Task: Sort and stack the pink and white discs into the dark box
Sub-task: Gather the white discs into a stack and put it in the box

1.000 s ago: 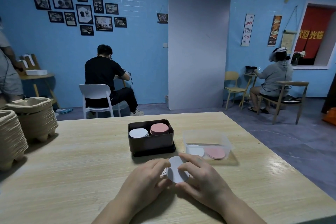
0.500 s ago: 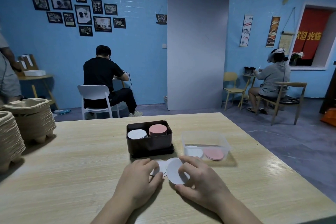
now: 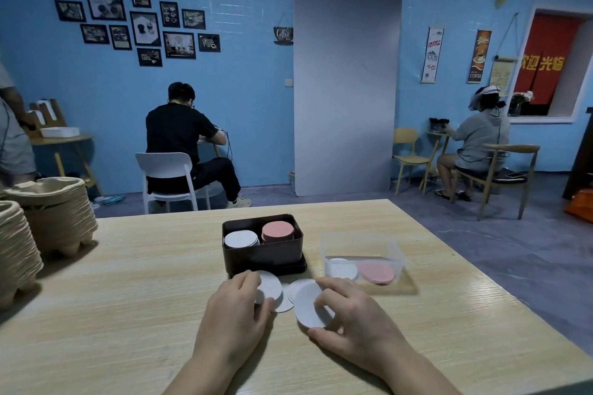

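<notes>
The dark box (image 3: 263,255) stands mid-table with a white stack (image 3: 241,239) on its left side and a pink stack (image 3: 278,231) on its right. Just in front of it, several white discs are fanned out on the wood. My left hand (image 3: 236,308) pinches one white disc (image 3: 269,285) at the left of the fan. My right hand (image 3: 349,314) grips another white disc (image 3: 308,306) at the right, thumb under its near edge. A third disc (image 3: 284,303) lies partly hidden between them.
A clear plastic tub (image 3: 362,253) right of the box holds some white discs (image 3: 343,268) and pink discs (image 3: 377,273). Stacks of pulp egg trays (image 3: 48,215) fill the table's left end. The table edge runs along the right; seated people are beyond.
The white discs that my hands held together as one bunch have been spread apart. My left hand slid left with a disc; my right hand kept its disc.
</notes>
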Tool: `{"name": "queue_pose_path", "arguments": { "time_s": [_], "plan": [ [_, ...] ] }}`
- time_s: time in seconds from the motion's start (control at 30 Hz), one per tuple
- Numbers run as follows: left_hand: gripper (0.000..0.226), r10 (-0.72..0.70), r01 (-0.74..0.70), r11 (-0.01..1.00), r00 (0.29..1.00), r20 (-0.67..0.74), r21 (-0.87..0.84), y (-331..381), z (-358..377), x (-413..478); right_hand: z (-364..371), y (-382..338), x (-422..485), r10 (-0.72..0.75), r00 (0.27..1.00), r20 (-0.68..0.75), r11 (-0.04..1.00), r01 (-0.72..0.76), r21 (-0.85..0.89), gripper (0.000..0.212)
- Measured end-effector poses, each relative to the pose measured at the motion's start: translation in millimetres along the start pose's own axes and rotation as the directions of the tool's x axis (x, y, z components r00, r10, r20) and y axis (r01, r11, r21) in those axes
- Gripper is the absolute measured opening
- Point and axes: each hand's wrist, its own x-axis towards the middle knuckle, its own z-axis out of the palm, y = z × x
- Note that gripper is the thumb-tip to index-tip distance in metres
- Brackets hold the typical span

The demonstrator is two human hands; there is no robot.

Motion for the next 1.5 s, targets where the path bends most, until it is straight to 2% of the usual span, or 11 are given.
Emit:
{"name": "queue_pose_path", "arguments": {
  "time_s": [0.1, 0.2, 0.33, 0.43, 0.57, 0.73, 1.0, 1.17, 1.3, 1.4, 1.5],
  "plan": [
    [0.024, 0.032, -0.032, 1.000, 0.998, -0.053, 0.000, -1, 0, -1, -1, -1, 0, 0.026, 1.000, 0.009, 1.000, -0.026, 0.007, 0.035],
    [0.027, 0.149, -0.150, 0.988, 0.988, -0.034, -0.037, -1, 0, 0, -1, -1, 1, 0.037, 0.999, 0.018, 0.999, -0.037, 0.004, 0.036],
    [0.014, 0.271, -0.274, 0.957, 0.962, -0.041, -0.096, 2, 0, 0, 1, -1, 2, 0.031, 0.999, 0.009, 0.999, -0.031, 0.006, 0.045],
    [0.014, 0.267, -0.264, 0.960, 0.963, 0.025, -0.092, 3, 3, -1, 1, -2, 2, 0.022, 1.000, 0.012, 1.000, -0.022, 0.004, 0.040],
    [0.037, 0.231, -0.219, 0.969, 0.968, 0.102, -0.113, 6, 0, -1, 1, 0, 1, 0.030, 0.999, 0.029, 1.000, -0.030, -0.003, 0.041],
    [0.056, 0.280, -0.266, 0.958, 0.948, 0.149, -0.111, 8, -6, -1, 3, 2, 1, 0.014, 1.000, 0.028, 1.000, -0.014, 0.005, 0.042],
    [0.049, 0.349, -0.339, 0.935, 0.930, 0.110, -0.100, 7, 3, 1, 5, 3, 2, -0.050, 0.999, 0.005, 0.999, 0.050, 0.019, 0.039],
    [0.039, 0.436, -0.426, 0.897, 0.897, 0.072, -0.119, 9, 2, 2, 8, 4, 5, -0.125, 0.992, -0.014, 0.992, 0.126, 0.029, 0.047],
    [0.035, 0.502, -0.490, 0.859, 0.863, 0.055, -0.148, 16, 3, 4, 6, 4, 6, -0.162, 0.987, -0.001, 0.986, 0.162, 0.033, 0.041],
    [0.034, 0.476, -0.462, 0.869, 0.879, 0.042, -0.174, 17, 3, 3, 5, 3, 4, -0.158, 0.987, -0.039, 0.987, 0.159, 0.027, 0.025],
    [0.042, 0.402, -0.382, 0.902, 0.913, 0.067, -0.200, 9, 3, 0, 3, 2, 2, -0.138, 0.987, -0.086, 0.990, 0.141, 0.032, 0.028]
  ]
}}
